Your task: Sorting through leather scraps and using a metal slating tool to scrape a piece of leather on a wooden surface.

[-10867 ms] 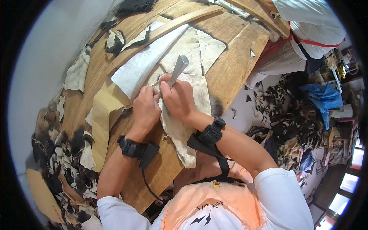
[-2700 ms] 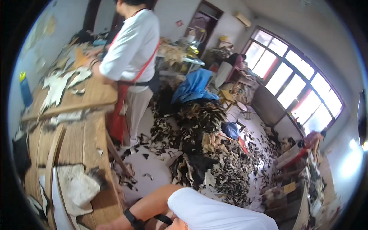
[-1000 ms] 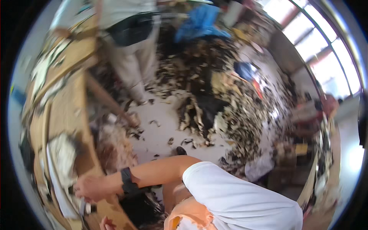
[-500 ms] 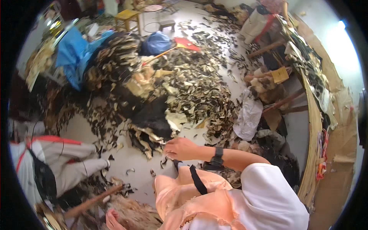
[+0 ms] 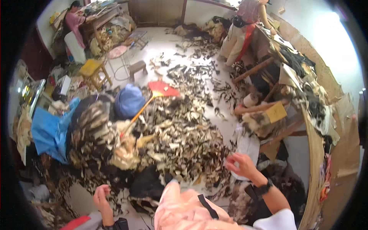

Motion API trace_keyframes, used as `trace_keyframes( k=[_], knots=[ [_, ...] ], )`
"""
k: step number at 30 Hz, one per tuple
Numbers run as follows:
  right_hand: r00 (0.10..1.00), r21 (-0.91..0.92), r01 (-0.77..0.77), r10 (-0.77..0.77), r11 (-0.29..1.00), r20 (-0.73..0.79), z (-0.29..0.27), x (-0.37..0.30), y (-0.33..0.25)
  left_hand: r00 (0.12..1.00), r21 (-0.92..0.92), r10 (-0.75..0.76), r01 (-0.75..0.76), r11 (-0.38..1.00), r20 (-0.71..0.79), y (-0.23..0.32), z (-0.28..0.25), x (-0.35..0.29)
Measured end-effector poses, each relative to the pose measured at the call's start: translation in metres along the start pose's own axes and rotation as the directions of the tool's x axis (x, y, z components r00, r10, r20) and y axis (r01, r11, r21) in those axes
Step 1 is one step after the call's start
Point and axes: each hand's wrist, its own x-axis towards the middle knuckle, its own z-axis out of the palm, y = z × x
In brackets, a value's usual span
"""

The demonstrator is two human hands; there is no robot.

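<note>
My right hand [image 5: 241, 166], with a black watch [image 5: 263, 187] at its wrist, hangs over the right edge of the scrap pile. Its thumb and forefinger come together in a pinch; whatever is between them is too small to make out. My left hand [image 5: 101, 195] is raised at the lower left, its fingers loosely bent and nothing visible in them. Between the hands lie a black fur piece [image 5: 147, 184] and a broad heap of black and cream fur scraps [image 5: 184, 134]. A peach apron [image 5: 188, 209] covers my lap and legs.
A red fan [image 5: 164, 89] and a blue bundle [image 5: 129, 101] lie on the heap. Left are a blue sheet [image 5: 53, 130] and a yellow stool [image 5: 92, 69]. A wooden workbench [image 5: 310, 153] runs along the right. Two people work farther off, one person [image 5: 74, 23] at a table.
The view has tilted up toward the far room. My right hand has moved right, away from the black fur piece. My left hand has come up from the lower edge.
</note>
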Motion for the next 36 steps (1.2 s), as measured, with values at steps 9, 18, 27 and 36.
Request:
trace_keyframes(
  k=[9,18,27,36],
  knots=[
    [0.785,0.253,-0.482,0.542,0.839,-0.3,-0.13,0.094,0.177,0.91,-0.095,0.24,-0.221,0.971,0.337,0.165,0.282,0.243],
    [0.968,0.228,-0.119,0.164,0.966,-0.191,-0.222,0.458,0.272,0.974,-0.148,0.176,-0.155,0.977,0.14,0.25,0.416,0.378],
    [0.962,0.154,0.273,-0.274,0.95,-0.014,-0.242,0.796,0.285,0.965,-0.227,-0.12,0.066,0.972,-0.234,0.217,0.492,0.489],
    [0.996,0.36,0.001,-0.034,0.933,0.084,-0.259,1.044,0.319,0.948,-0.531,-0.085,-0.097,0.842,-0.307,0.266,0.604,0.75]
  ],
)
